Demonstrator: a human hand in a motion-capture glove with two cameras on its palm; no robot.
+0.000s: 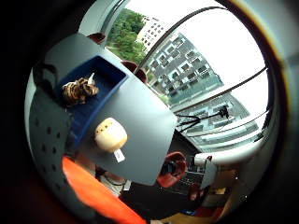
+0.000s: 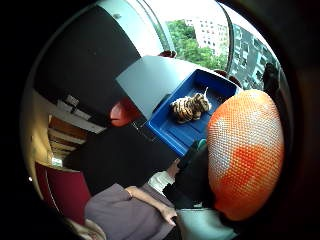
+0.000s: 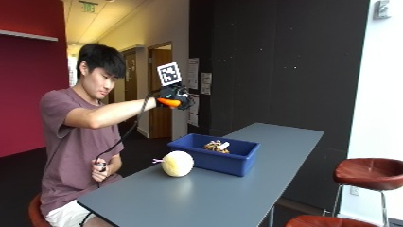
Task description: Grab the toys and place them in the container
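The gloved right hand [image 3: 174,100], raised well above the table [image 3: 252,189], has its fingers curled round an orange toy [image 3: 168,102], mostly hidden in the grip. A striped plush [image 3: 216,146] lies in the blue container [image 3: 217,156]; a cream round toy [image 3: 178,163] sits at the container's 8 o'clock, its small tag [image 1: 119,155] unreadable.

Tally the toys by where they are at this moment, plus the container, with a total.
Toys in the blue container: 1, striped plush toy
Toys on the table: 1, cream round toy
Toys held in the gloved right hand: 1, orange toy
Containers: 1
Total: 4
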